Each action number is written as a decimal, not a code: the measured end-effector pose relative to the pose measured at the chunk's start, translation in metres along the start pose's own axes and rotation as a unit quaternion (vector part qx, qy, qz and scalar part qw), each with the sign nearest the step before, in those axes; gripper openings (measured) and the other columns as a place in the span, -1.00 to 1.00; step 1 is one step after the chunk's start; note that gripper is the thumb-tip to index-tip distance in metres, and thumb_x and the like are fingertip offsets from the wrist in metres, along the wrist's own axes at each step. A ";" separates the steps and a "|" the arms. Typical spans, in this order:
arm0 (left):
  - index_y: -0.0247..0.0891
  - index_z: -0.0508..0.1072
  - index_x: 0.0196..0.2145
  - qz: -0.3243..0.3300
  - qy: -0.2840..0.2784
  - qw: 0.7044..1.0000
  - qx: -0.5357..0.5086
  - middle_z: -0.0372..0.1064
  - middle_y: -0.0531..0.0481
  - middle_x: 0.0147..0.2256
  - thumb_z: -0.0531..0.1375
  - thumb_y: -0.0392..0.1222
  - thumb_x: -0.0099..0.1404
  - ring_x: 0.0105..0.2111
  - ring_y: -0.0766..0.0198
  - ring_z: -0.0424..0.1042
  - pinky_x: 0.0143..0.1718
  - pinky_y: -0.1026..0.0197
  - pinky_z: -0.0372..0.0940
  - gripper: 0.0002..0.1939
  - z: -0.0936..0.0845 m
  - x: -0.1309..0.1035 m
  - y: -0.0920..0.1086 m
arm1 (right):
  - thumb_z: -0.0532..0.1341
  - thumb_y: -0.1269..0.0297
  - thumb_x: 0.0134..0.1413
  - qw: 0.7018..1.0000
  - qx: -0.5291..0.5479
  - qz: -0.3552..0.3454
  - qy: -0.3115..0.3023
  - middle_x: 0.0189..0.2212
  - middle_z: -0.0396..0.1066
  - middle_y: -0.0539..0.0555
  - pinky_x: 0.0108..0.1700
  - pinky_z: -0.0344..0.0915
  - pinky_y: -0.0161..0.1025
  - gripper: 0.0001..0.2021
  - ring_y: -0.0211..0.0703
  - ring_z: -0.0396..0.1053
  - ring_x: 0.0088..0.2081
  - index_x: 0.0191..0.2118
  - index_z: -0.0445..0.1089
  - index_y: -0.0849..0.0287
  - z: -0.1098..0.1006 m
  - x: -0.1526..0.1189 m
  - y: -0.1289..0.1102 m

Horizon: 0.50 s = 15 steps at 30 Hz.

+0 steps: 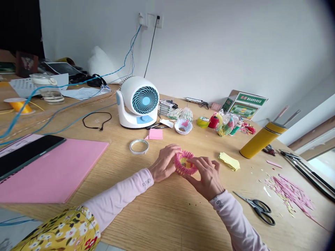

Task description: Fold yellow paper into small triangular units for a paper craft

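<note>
Between my two hands is a small round pink and yellow folded-paper bowl point(185, 169), its open top facing up. My left hand point(165, 163) grips its left side, fingers curled over the rim. From the right, my right hand point(206, 174) pinches the rim, with fingertips reaching over the opening and the thumb low on the outside. The fingers hide parts of the bowl's edge. Black-handled scissors point(258, 208) lie to the right of my right hand. A stack of yellow paper slips point(229, 161) rests just beyond it.
A white fan point(138, 101) stands behind, with a tape roll point(139, 146), pink slips point(155, 134) and a white paper bowl point(183, 126) nearby. At right are a yellow tumbler point(263, 140) and pink scraps point(290, 191). A pink sheet point(78, 167) lies at left.
</note>
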<state>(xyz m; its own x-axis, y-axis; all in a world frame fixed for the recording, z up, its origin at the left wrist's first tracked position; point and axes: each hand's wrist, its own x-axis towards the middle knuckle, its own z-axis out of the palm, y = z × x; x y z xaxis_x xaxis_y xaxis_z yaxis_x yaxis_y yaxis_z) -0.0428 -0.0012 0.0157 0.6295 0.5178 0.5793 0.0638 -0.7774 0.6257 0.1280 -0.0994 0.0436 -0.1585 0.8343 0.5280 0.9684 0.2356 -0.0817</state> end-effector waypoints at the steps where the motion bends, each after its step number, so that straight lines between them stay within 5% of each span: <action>1: -0.24 0.26 0.00 0.037 -0.034 0.998 0.040 0.18 -0.15 0.09 0.11 -0.21 0.12 0.17 0.07 0.01 0.16 -0.02 -0.12 -0.55 -0.004 -0.001 0.001 | 0.22 0.02 -0.02 1.000 -0.010 -0.015 -0.002 -0.25 0.46 0.10 -0.12 -0.03 -0.04 -0.65 0.01 0.30 -0.17 -0.15 0.37 0.10 0.003 -0.001 -0.002; 7: -0.25 0.27 -0.05 0.121 -0.125 0.971 0.165 0.30 -0.18 -0.04 0.16 -0.07 0.19 0.09 0.11 0.16 0.07 0.05 -0.02 -0.61 -0.010 0.004 -0.008 | 0.21 0.14 0.02 0.998 -0.037 -0.050 0.001 -0.34 0.48 0.05 -0.03 -0.17 0.00 -0.78 -0.04 0.33 -0.21 -0.21 0.38 0.08 0.021 -0.004 0.002; 15: -0.24 0.31 -0.10 0.168 -0.156 0.963 0.140 0.34 -0.16 -0.07 0.12 -0.09 0.25 0.07 0.14 0.20 0.08 0.07 -0.01 -0.71 -0.014 0.012 -0.017 | 0.21 0.21 0.05 0.998 -0.024 -0.055 0.016 -0.40 0.49 0.01 -0.02 -0.17 -0.05 -0.83 -0.13 0.36 -0.29 -0.21 0.38 0.09 0.028 -0.006 0.006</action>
<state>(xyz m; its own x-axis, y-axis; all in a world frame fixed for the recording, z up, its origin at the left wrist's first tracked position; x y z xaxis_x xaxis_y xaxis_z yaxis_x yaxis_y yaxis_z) -0.0469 0.0231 0.0190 0.8509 0.1222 0.5109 -0.0047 -0.9707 0.2401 0.1295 -0.0890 0.0162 -0.2593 0.7878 0.5586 0.9535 0.3007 0.0185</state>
